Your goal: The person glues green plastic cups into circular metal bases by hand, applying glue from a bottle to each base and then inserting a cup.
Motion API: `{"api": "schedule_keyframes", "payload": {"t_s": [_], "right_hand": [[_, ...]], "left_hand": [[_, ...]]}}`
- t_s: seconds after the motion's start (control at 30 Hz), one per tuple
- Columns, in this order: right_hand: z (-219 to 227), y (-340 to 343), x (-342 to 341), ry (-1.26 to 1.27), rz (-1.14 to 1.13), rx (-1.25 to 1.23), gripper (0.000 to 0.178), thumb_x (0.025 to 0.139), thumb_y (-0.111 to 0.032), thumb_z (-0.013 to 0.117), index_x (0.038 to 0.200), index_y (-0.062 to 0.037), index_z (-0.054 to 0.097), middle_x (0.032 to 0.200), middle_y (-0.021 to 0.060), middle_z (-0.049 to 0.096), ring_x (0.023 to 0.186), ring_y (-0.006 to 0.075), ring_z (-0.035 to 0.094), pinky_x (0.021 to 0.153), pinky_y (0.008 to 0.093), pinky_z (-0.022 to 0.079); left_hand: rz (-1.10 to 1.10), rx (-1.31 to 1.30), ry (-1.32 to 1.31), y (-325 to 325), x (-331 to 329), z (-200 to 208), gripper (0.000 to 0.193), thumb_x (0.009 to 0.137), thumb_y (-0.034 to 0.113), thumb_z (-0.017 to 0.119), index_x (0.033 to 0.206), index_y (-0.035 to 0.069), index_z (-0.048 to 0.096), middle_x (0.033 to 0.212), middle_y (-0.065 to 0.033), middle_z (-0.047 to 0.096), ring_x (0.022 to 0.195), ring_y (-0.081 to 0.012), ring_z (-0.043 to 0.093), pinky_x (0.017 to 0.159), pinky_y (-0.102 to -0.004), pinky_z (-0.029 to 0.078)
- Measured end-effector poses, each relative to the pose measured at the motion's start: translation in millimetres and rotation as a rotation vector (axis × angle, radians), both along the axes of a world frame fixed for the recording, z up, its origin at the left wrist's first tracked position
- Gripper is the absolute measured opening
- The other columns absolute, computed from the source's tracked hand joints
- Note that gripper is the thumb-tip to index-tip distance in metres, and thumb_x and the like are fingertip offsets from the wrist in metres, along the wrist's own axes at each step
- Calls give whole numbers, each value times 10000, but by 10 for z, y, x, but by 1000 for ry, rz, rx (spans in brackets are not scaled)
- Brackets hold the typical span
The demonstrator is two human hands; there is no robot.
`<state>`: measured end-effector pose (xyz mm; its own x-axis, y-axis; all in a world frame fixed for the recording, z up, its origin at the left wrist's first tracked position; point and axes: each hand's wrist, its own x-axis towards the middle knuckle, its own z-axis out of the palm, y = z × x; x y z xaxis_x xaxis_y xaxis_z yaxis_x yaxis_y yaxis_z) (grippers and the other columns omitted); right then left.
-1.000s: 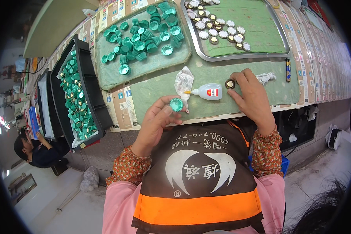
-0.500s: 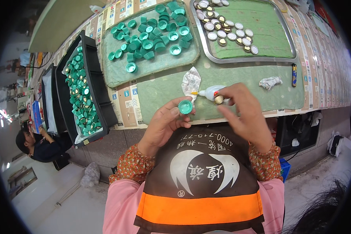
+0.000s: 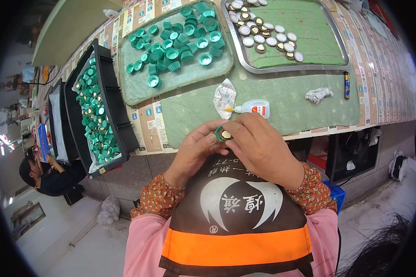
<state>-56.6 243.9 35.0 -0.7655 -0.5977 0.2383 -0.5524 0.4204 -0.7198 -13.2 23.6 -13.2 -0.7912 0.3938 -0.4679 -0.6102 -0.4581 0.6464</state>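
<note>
My left hand (image 3: 195,148) pinches a small green fluted cup (image 3: 218,133) by its side, close to my apron. With thumb and fingertips, my right hand (image 3: 262,145) grips a small round disc (image 3: 226,135), dark at the edge with a pale centre. The disc sits at the mouth of the cup, and my fingers partly cover both. Just beyond my right hand lies a white squeeze bottle (image 3: 253,109) with an orange tip. That tip rests against a crumpled white cloth (image 3: 225,98).
A tray of green cups (image 3: 134,94) lies ahead to the left. A metal-rimmed tray (image 3: 286,71) with several round discs lies ahead to the right. At the left, a black crate (image 3: 112,83) holds filled cups. A rag (image 3: 319,94) and a small tube (image 3: 346,85) lie right. Another person (image 3: 51,173) is far left.
My right hand has moved left and down, bringing the disc to the cup in my left hand. The squeeze bottle, partly covered before, now shows fully.
</note>
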Motion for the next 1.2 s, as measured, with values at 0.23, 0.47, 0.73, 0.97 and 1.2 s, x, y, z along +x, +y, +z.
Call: {"api": "schedule_keyframes", "payload": {"t_s": [0.23, 0.47, 0.73, 0.97, 1.2], "right_hand": [[-17, -11, 11, 24, 18, -10, 442, 808, -13, 752, 1215, -1, 581, 1056, 162, 563, 974, 356, 599, 827, 441, 513], [-6, -20, 1, 55, 22, -22, 396, 802, -48, 732, 1164, 19, 585, 1038, 163, 559, 964, 349, 592, 804, 431, 518], [-158, -10, -9, 103, 56, 14, 300, 788, -67, 692, 1039, 37, 566, 1006, 169, 534, 947, 350, 569, 789, 426, 517], [-299, -14, 30, -8, 68, -108, 263, 830, -34, 695, 1051, 24, 564, 1029, 183, 527, 953, 375, 567, 790, 445, 504], [-321, 26, 90, -331, -98, -205, 250, 887, -87, 712, 1075, -1, 572, 1003, 179, 557, 920, 377, 596, 774, 453, 490]], "left_hand": [[-24, 4, 12, -8, 25, -23, 486, 1060, 203, 577, 1487, -4, 469, 1318, -87, 632, 1128, -157, 654, 931, -314, 571], [-36, 17, 37, 11, 33, -36, 484, 1063, 207, 576, 1483, -9, 469, 1338, -93, 620, 1131, -160, 655, 941, -314, 568], [-94, -166, 87, 79, 54, 41, 442, 1101, 212, 495, 1500, 27, 457, 1251, -87, 626, 1083, -155, 666, 893, -291, 582], [-77, -255, 139, 182, 46, 100, 369, 1092, 161, 513, 1427, 20, 451, 1224, -96, 627, 1073, -143, 660, 876, -283, 589], [17, -243, 166, 215, 71, 0, 246, 1065, 94, 547, 1273, 15, 442, 1176, -117, 631, 1036, -150, 670, 854, -292, 598]]}}
